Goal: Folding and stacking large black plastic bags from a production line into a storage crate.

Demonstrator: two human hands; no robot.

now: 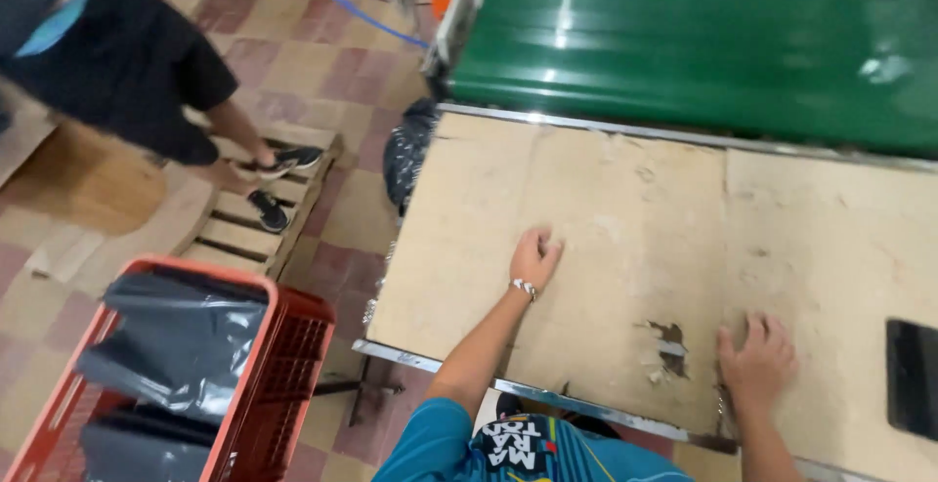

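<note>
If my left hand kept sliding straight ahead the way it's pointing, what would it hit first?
Nothing on the cardboard sheet lies ahead of the left hand. It would probably first meet the metal table edge, then the green conveyor belt beyond it.

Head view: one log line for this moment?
left hand: flat on cardboard sheet | right hand: flat on cardboard, near tear | red crate: floor, left

Even indoor light from overhead; white glare streaks the glossy green conveyor belt (684, 42); slight motion blur softens everything, edges bend.
</note>
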